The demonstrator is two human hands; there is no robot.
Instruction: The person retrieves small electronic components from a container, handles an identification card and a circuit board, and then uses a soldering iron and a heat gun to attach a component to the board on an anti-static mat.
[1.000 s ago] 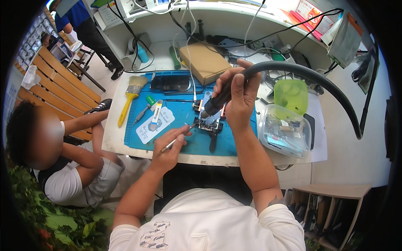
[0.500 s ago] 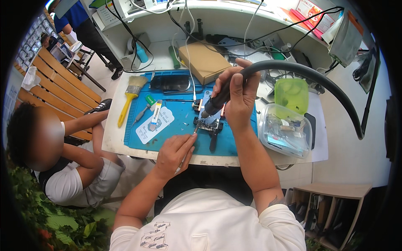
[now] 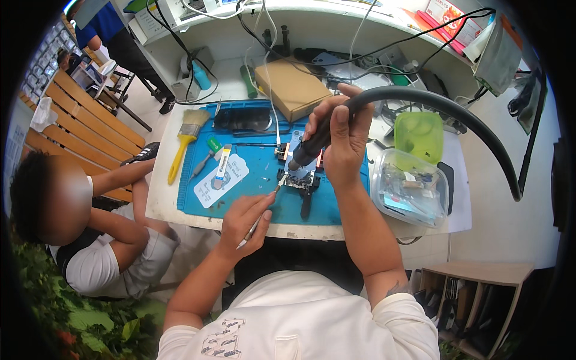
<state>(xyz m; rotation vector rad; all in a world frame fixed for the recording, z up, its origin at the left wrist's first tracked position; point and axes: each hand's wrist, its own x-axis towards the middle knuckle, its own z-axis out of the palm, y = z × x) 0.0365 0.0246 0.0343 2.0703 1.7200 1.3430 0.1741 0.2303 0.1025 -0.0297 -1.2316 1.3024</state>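
My right hand (image 3: 349, 141) is wrapped round the handpiece of a hot-air gun (image 3: 311, 148), whose thick black hose arches off to the right. Its nozzle points down at a small circuit board (image 3: 298, 182) clamped in a black board holder (image 3: 306, 206) on the blue repair mat (image 3: 264, 210). Between the fingers of my left hand (image 3: 243, 221) is a slim, pen-like metal tool (image 3: 257, 224). The tool's tip reaches the left edge of the board, just below the nozzle; whether it touches cannot be made out.
On the mat lie a white card (image 3: 221, 182), a green-handled tool (image 3: 206, 159) and a dark phone part (image 3: 243, 119). A yellow brush (image 3: 183, 144) rests left, a cardboard box (image 3: 291, 89) behind, a clear tub of parts (image 3: 410, 189) right. Someone sits (image 3: 108, 240) at the left.
My left hand has shifted slightly left and turned, so more of the slim tool's rear end shows below the fingers. My right hand and the hot-air gun have hardly moved.
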